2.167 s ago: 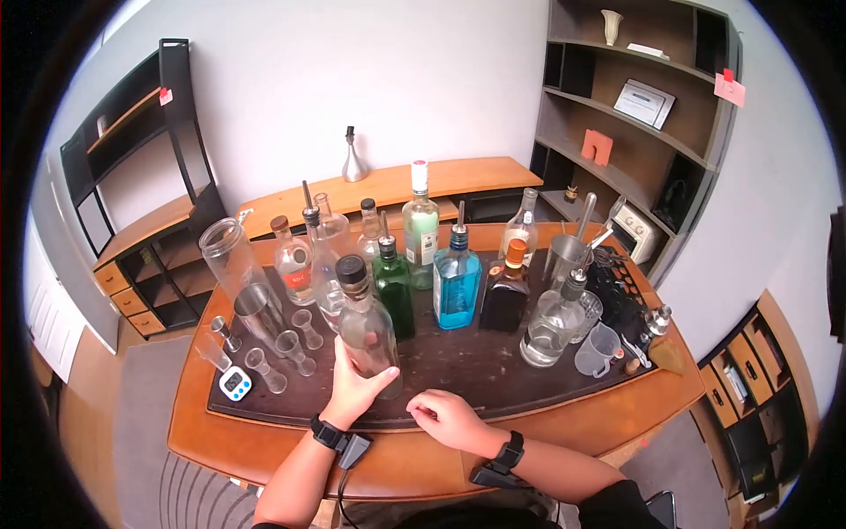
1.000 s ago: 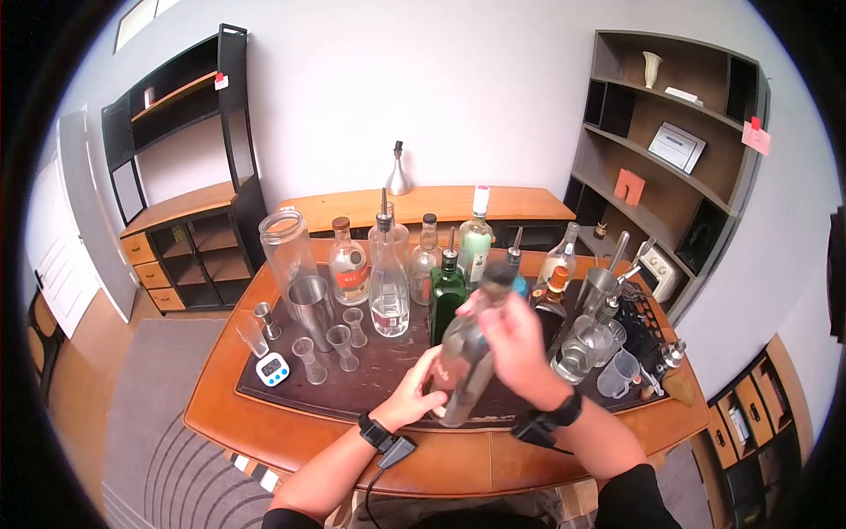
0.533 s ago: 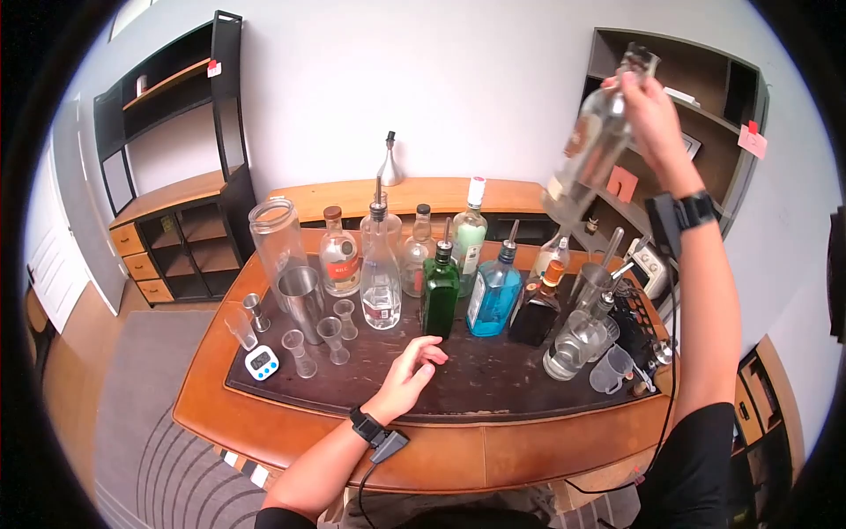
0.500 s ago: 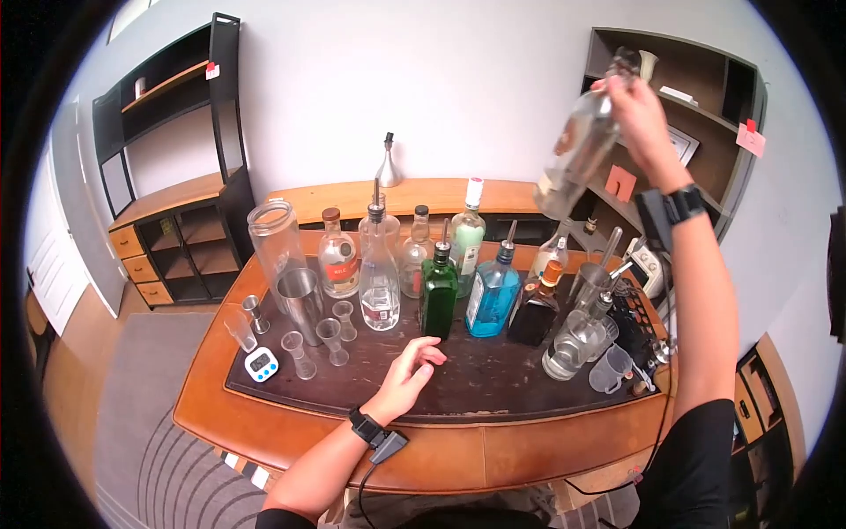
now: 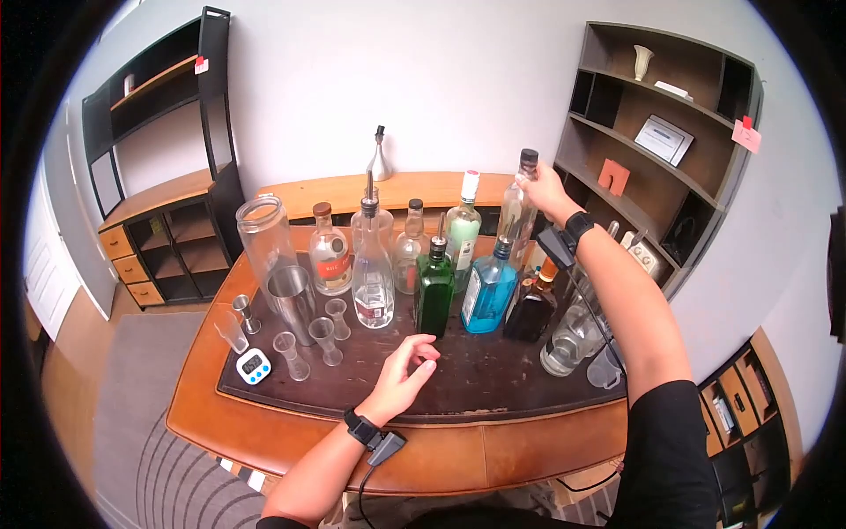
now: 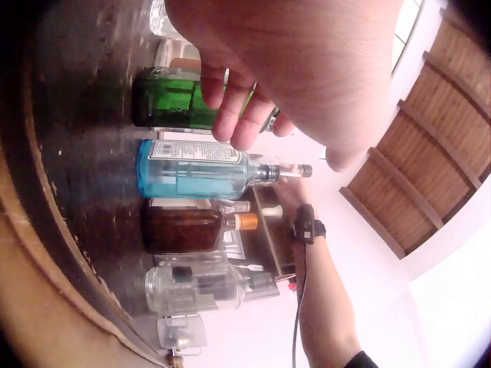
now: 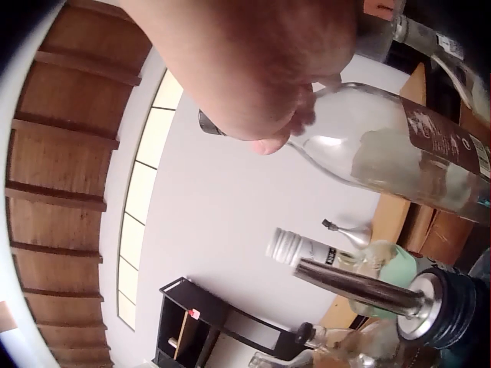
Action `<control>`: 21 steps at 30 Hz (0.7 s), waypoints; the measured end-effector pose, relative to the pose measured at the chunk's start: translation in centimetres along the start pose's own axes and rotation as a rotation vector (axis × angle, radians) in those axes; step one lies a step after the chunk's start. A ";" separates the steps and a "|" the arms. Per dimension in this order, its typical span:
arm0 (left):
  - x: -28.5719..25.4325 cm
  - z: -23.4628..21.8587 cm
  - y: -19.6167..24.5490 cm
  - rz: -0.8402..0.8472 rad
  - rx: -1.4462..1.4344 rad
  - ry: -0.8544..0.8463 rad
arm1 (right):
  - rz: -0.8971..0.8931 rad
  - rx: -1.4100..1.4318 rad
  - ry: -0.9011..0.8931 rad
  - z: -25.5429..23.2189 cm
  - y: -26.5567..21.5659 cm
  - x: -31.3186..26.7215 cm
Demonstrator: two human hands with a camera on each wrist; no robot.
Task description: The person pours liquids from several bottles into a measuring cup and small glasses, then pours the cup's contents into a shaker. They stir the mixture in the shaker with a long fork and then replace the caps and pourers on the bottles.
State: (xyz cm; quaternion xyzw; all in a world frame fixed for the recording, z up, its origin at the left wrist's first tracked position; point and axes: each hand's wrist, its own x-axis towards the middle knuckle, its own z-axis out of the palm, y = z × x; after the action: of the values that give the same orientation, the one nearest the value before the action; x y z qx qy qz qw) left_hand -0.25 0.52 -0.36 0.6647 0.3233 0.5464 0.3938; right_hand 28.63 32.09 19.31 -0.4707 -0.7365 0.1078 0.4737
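My right hand (image 5: pixel 548 196) grips a clear, dark-capped bottle (image 5: pixel 517 214) by its neck, upright behind the blue bottle (image 5: pixel 487 295) and the dark brown bottle (image 5: pixel 531 309). In the right wrist view the fingers wrap the neck of this bottle (image 7: pixel 399 138), which has a brown label. Whether its base touches the table is hidden. My left hand (image 5: pixel 401 379) hovers or rests near the table's front, fingers loosely bent and holding nothing, just before the green bottle (image 5: pixel 434 291). In the left wrist view, the green bottle (image 6: pixel 173 100) stands beyond the left hand's fingers.
A steel shaker tin (image 5: pixel 293 302), a tall glass jar (image 5: pixel 264 231), several small glass jiggers and a white timer (image 5: pixel 254 366) stand on the left. More bottles line the back, including a tall clear one (image 5: pixel 374 286). A clear bottle (image 5: pixel 564 346) and a plastic jug (image 5: pixel 604 368) are at right.
My right hand has brought the clear bottle down and to the left, from high at the right to behind the blue and brown bottles. The left hand stays nearly in place.
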 end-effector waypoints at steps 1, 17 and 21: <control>0.0 0.0 0.2 -0.001 -0.004 0.002 | 0.064 0.004 -0.033 0.4 0.9 -0.1; 0.2 0.1 0.1 0.032 0.115 0.059 | 0.345 -0.063 -0.161 1.4 1.4 -2.4; 0.2 0.1 -0.1 0.021 0.105 0.065 | 0.393 0.068 -0.189 0.7 0.5 -2.8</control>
State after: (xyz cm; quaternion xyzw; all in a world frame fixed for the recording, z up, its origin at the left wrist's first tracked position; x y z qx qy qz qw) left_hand -0.07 0.69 -0.36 0.6697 0.3571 0.5540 0.3421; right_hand 28.63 30.32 16.98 -0.5767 -0.6677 0.2664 0.3882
